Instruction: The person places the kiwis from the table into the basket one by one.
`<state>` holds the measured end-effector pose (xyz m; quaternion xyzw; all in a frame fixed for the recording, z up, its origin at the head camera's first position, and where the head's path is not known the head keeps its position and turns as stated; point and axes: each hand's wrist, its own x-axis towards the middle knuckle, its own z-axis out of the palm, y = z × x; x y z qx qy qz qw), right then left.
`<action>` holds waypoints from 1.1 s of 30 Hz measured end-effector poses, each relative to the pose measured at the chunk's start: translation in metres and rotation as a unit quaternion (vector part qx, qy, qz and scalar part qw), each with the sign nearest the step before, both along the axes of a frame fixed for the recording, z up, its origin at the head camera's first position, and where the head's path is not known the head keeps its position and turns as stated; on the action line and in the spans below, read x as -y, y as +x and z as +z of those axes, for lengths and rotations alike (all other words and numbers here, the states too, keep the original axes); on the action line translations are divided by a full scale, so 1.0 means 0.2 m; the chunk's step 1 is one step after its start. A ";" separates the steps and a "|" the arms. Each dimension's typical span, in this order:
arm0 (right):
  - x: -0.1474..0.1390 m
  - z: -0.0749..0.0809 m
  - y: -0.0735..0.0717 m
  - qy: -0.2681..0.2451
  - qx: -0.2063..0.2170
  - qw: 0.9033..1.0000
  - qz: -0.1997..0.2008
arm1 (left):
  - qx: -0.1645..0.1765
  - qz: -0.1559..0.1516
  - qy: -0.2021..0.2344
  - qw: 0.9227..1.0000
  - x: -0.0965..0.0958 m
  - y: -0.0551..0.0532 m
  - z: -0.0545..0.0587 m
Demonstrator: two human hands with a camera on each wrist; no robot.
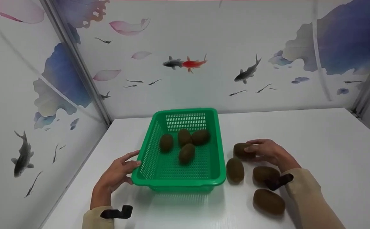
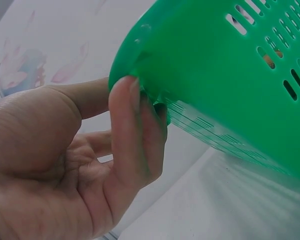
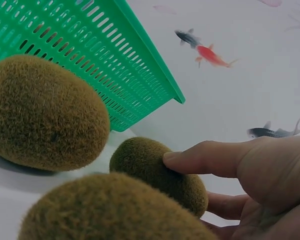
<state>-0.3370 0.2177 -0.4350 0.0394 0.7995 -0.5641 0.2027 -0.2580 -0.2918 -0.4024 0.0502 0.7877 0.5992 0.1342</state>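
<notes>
A green plastic basket (image 1: 180, 183) with slotted walls stands on the white table, several brown fuzzy kiwis (image 1: 187, 154) inside it. My left hand (image 1: 116, 173) grips the basket's left rim near its front corner; in the left wrist view its fingers curl at the rim's edge. To the right of the basket, my right hand (image 1: 269, 152) holds a kiwi (image 3: 145, 162), the thumb on its upper side and other fingers behind it. That kiwi appears to be at table level. Three other kiwis lie close by: one beside the basket (image 1: 235, 170), one under the wrist (image 1: 264, 176), one nearest me (image 1: 269, 202).
The white table (image 1: 318, 140) ends at a back wall (image 1: 185, 92) printed with fish and petals. A side wall (image 1: 45, 165) borders the table on the left. Black camera mounts (image 1: 279, 182) sit on both wrists.
</notes>
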 end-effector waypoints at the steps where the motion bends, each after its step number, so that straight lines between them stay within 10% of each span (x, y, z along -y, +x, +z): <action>1: 0.00 0.00 0.00 -0.002 0.000 1.000 -0.002 | -0.001 -0.001 0.000 1.000 0.00 0.00 0.00; 18: 0.00 0.09 0.02 -0.194 0.003 0.981 -0.010 | 0.009 -0.006 0.008 1.000 0.00 -0.01 0.01; 33: 0.05 0.15 0.05 -0.237 0.000 0.972 0.000 | 0.002 -0.011 0.005 1.000 0.00 0.00 0.01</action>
